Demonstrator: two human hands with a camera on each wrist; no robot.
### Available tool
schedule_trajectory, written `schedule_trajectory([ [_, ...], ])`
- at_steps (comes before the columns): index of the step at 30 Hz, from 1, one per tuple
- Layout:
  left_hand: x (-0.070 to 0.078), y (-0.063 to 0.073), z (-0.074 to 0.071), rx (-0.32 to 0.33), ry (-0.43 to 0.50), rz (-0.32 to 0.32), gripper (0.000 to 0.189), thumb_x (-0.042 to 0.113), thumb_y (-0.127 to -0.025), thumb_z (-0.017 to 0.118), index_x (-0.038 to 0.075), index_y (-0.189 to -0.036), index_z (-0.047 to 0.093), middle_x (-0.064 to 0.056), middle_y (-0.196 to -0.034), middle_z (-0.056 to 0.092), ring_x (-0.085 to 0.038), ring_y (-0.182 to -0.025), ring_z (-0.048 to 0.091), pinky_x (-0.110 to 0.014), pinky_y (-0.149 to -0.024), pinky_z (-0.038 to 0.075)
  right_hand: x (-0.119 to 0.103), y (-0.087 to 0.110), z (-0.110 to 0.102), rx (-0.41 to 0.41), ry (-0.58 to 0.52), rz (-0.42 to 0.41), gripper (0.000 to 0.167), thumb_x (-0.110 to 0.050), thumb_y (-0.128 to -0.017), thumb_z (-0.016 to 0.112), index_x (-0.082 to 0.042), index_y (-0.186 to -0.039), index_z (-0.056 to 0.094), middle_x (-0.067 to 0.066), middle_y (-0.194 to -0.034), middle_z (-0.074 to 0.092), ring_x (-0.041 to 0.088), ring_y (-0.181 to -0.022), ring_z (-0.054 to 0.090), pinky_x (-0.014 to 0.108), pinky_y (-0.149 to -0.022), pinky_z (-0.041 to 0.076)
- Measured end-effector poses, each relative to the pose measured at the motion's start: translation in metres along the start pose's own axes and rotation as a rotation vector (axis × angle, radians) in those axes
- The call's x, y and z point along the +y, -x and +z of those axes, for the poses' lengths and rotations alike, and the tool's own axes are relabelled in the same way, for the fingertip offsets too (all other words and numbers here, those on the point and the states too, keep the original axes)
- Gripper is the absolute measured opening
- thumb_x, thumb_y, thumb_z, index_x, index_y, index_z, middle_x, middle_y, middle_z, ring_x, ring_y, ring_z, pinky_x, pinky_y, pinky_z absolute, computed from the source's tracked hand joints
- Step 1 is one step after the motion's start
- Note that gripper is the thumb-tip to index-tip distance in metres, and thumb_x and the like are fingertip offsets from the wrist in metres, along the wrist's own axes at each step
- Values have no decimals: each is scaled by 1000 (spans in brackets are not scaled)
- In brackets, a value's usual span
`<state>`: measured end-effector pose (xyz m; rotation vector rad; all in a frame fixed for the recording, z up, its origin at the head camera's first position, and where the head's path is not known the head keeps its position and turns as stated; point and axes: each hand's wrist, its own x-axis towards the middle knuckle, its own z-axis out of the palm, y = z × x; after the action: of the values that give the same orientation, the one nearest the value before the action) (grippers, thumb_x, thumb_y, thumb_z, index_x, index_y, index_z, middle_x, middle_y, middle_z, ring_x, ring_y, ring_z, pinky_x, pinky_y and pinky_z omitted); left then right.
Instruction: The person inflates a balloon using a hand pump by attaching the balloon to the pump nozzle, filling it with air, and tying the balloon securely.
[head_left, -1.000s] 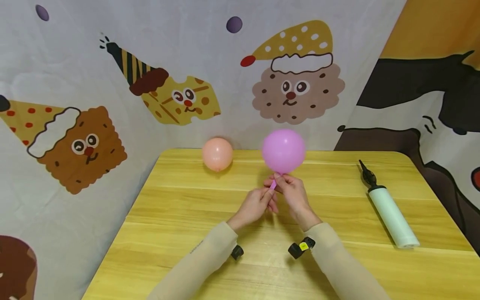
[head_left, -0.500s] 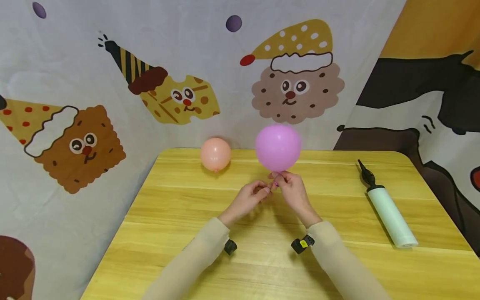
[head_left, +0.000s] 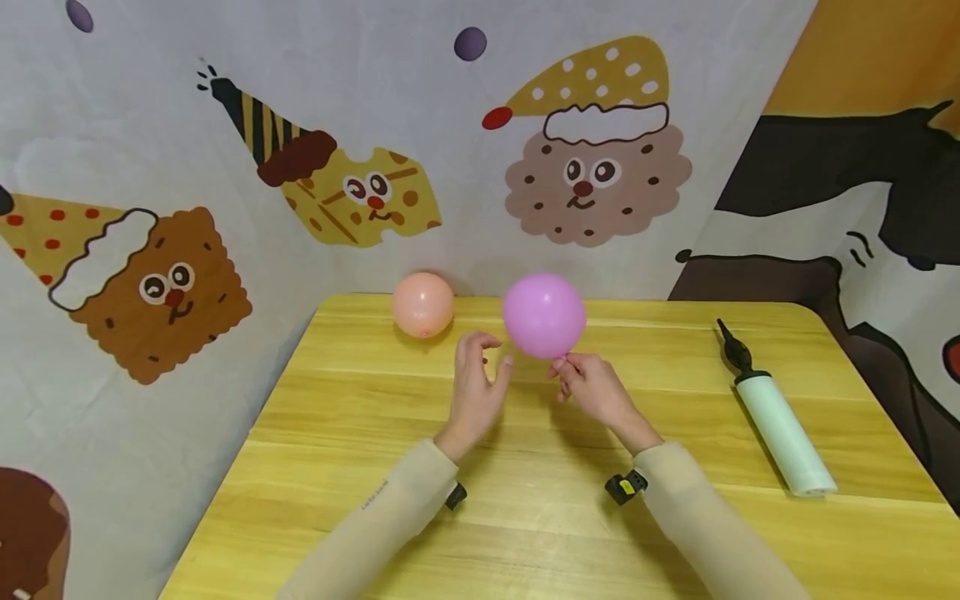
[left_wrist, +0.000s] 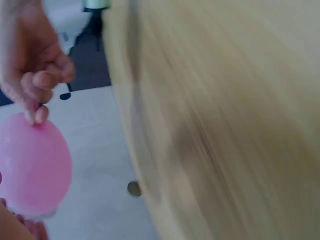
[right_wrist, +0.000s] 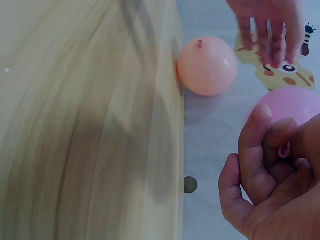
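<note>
A round, inflated pink balloon [head_left: 544, 315] is held up above the far part of the table. My right hand [head_left: 596, 388] pinches its neck between thumb and forefinger; the rolled lip [right_wrist: 284, 150] pokes out between those fingers in the right wrist view. My left hand [head_left: 477, 385] is apart from the balloon, a little to its left, with fingers and thumb spread and nothing between them. A smaller peach balloon [head_left: 423, 305], its tied knot [right_wrist: 201, 44] facing the near side, rests near the table's back edge, beyond my left hand.
On the right of the wooden table [head_left: 337, 433] lies a pale green hand pump [head_left: 783, 433] with a black nozzle [head_left: 737, 350]. A cloth backdrop [head_left: 465, 167] with cartoon prints hangs right behind the table's far edge.
My left hand has let go of the pink balloon's neck and moved left, its fingers spreading. My right hand has shifted slightly right, and the balloon now tilts left and sits lower.
</note>
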<state>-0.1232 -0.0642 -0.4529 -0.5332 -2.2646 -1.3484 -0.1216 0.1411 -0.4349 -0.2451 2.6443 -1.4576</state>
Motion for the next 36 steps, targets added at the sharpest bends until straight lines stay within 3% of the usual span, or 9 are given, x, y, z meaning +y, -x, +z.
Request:
schedule_trajectory([
  [5,1,-2,-3,-4,-269,291,37,5,-89,73,3,-123,58,-21,-140,46,-38,-133,42,-55,-106,39,-3,-1,-1,-37,37,-3,30,-15,-110,50,3,-98,71,8,-71,64,34,-69,68,26,-51,44],
  [10,7,-16,-9,-157,-594,531,52,18,-85,79,16,-133,60,-11,-161,36,-43,-151,24,-65,-110,33,-8,-2,-2,-114,159,-68,27,-9,-108,50,-1,-91,70,4,-65,62,25,-61,65,27,-50,46],
  [13,11,-24,-11,-277,-730,624,58,33,-88,81,23,-141,61,-4,-169,27,-42,-156,12,-71,-115,23,-15,-1,-2,-171,255,-115,24,-6,-106,52,-2,-90,70,2,-66,62,20,-58,65,28,-49,46],
  [17,13,-29,-13,-375,-801,708,55,49,-94,74,29,-144,61,2,-170,25,-38,-157,12,-74,-116,16,-26,3,-2,-215,366,-161,21,-8,-106,55,-5,-90,69,0,-67,62,13,-54,61,29,-52,47],
  [20,13,-29,-14,-403,-806,740,52,49,-95,72,28,-141,64,3,-162,42,-35,-155,24,-74,-117,16,-33,6,-2,-215,422,-184,19,-11,-106,59,-8,-89,67,0,-65,63,9,-51,57,30,-53,47],
  [24,10,-27,-15,-418,-801,699,42,39,-93,78,27,-132,69,-1,-140,60,-31,-146,41,-75,-116,17,-37,11,-1,-200,441,-206,21,-14,-106,60,-7,-89,69,-2,-64,62,6,-51,57,28,-53,47],
  [31,-2,-26,-24,-308,-864,565,20,26,-90,77,29,-110,74,-6,-132,63,-30,-133,51,-77,-111,26,-37,27,-12,-142,341,-157,23,-15,-108,57,-10,-91,70,-5,-67,59,9,-57,55,26,-49,41],
  [34,-4,-26,-28,-283,-861,525,21,24,-89,80,28,-109,75,-6,-130,64,-30,-131,52,-77,-110,29,-35,34,-18,-98,356,-201,19,-12,-107,58,-13,-90,67,-7,-68,56,9,-57,48,24,-49,38],
  [36,-3,-26,-28,-302,-873,521,20,20,-89,79,25,-108,75,-5,-129,64,-31,-131,52,-77,-109,30,-33,35,-18,-68,384,-256,18,-11,-106,59,-12,-90,67,-8,-68,52,7,-57,44,24,-50,36],
])
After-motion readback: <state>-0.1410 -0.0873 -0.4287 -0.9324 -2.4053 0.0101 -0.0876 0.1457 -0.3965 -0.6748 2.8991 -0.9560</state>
